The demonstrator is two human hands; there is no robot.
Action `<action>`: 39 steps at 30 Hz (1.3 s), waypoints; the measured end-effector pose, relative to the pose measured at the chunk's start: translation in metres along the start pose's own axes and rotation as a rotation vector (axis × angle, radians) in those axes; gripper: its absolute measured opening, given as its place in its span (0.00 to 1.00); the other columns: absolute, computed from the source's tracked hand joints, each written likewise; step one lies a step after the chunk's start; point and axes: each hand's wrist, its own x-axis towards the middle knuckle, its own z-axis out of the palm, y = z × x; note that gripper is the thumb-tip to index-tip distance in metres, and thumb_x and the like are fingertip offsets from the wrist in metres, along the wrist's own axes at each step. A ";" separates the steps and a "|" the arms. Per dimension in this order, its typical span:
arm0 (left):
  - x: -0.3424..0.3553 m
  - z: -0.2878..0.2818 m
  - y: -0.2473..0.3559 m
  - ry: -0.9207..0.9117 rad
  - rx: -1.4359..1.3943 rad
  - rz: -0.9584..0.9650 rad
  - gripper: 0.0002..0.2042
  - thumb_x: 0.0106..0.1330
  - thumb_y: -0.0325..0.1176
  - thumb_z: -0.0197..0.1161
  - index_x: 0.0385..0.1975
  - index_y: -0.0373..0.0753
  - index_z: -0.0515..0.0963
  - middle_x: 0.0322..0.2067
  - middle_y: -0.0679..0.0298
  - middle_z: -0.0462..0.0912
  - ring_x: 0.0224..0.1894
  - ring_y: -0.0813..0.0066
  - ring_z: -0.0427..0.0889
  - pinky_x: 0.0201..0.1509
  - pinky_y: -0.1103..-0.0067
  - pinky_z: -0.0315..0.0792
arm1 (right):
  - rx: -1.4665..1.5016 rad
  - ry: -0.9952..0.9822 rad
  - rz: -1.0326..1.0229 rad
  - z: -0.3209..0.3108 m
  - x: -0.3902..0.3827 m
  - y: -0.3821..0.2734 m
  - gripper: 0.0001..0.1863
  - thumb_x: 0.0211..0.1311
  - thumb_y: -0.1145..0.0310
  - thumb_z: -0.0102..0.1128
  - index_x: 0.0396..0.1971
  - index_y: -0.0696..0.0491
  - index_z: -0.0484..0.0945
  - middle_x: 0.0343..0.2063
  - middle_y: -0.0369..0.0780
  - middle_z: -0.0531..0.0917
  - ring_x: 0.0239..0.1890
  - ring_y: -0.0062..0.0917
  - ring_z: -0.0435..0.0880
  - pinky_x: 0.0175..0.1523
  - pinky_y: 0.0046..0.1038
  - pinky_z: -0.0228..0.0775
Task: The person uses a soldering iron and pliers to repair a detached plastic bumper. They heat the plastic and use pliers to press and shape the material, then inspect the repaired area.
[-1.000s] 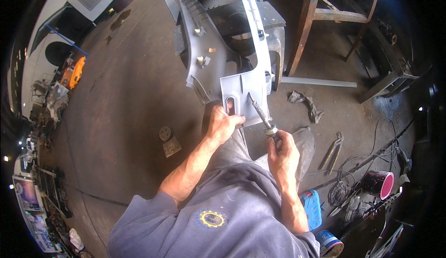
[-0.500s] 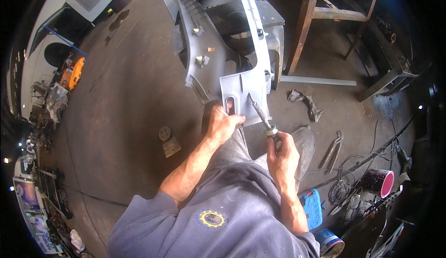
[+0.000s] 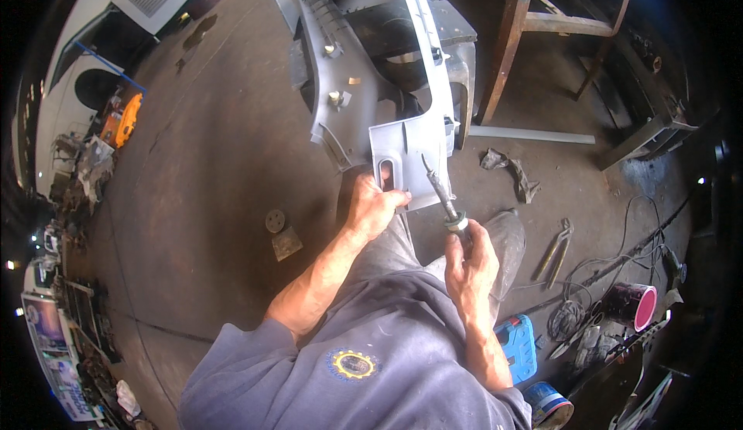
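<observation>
A light grey plastic trim panel (image 3: 404,145), with a long narrow arm stretching away from me, stands over my knees. My left hand (image 3: 373,207) grips its near lower corner beside an oval slot, thumb on the front face and the other fingers partly hidden behind it. In my right hand (image 3: 470,266) is what looks like a soldering iron (image 3: 441,194), its thin tip pointing up over the panel's face. Whether the tip touches the plastic I cannot tell. Just beyond, to the left, lies a second grey trim panel (image 3: 352,113) with pale clips on it.
A dark stand (image 3: 453,23) is behind the panels. Pliers (image 3: 559,252), tangled cables (image 3: 619,256), a pink-rimmed bucket (image 3: 644,306) and a blue case (image 3: 517,349) lie on the right. A rusty metal frame (image 3: 503,51) rises at far right. A round disc (image 3: 275,221) lies left.
The soldering iron has shifted slightly right across the panel's face. The panel has moved a touch to the right, while my left hand keeps the same hold.
</observation>
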 end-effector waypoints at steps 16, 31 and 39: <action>-0.004 -0.001 0.005 0.005 0.019 -0.028 0.10 0.50 0.22 0.63 0.34 0.31 0.81 0.27 0.65 0.83 0.29 0.78 0.79 0.37 0.77 0.73 | -0.060 0.024 -0.047 0.016 0.003 0.013 0.12 0.62 0.70 0.61 0.44 0.58 0.78 0.35 0.48 0.84 0.37 0.41 0.84 0.44 0.35 0.75; -0.007 0.005 0.009 0.012 0.020 -0.030 0.10 0.51 0.21 0.62 0.34 0.31 0.81 0.27 0.63 0.83 0.28 0.77 0.81 0.35 0.78 0.75 | -0.050 -0.011 0.036 0.011 0.000 0.001 0.10 0.64 0.65 0.61 0.40 0.56 0.78 0.22 0.47 0.82 0.22 0.36 0.82 0.32 0.33 0.72; -0.006 0.004 0.008 0.006 0.020 -0.021 0.10 0.51 0.21 0.61 0.34 0.31 0.81 0.27 0.63 0.83 0.28 0.77 0.81 0.35 0.78 0.75 | -0.016 0.010 0.025 0.010 0.001 -0.002 0.10 0.63 0.67 0.62 0.39 0.57 0.78 0.24 0.48 0.83 0.25 0.38 0.84 0.33 0.34 0.74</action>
